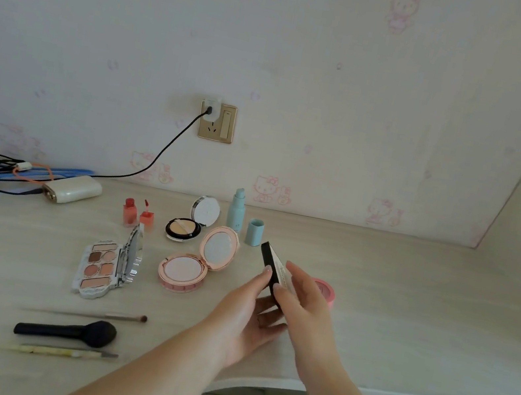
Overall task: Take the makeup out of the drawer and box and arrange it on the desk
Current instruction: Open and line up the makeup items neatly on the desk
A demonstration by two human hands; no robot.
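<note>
Right now both my hands are on a slim black makeup case [269,268], held up over the desk [406,310] just right of the open pink powder compact [197,261], tilted so its far end points up and away from me. My left hand [249,313] cups it from below, fingers curled round the near end, one fingertip on its dark side. My right hand [299,303] pinches the pale top face between thumb and fingers. Looks like a palette or a flat carton; can't tell which, and can't tell if it has a hinge.

Handling guess: light, rigid, smooth plastic or card, so a bit slippery. If there's pressed powder inside, it's fragile and a drop would crack it. Best hold is across the long edges near the middle, not on the lid seam, then set it down flat.

A round pink tin [326,290] sits just behind my right hand, partly hidden. Further left of the compact lie the open eyeshadow palette [104,265] and, nearer me, a black brush [68,330]. Behind the compact stand a pale blue bottle [236,210] and its cap [254,232]. Free desk lies right of the tin, probably where this goes.
</note>
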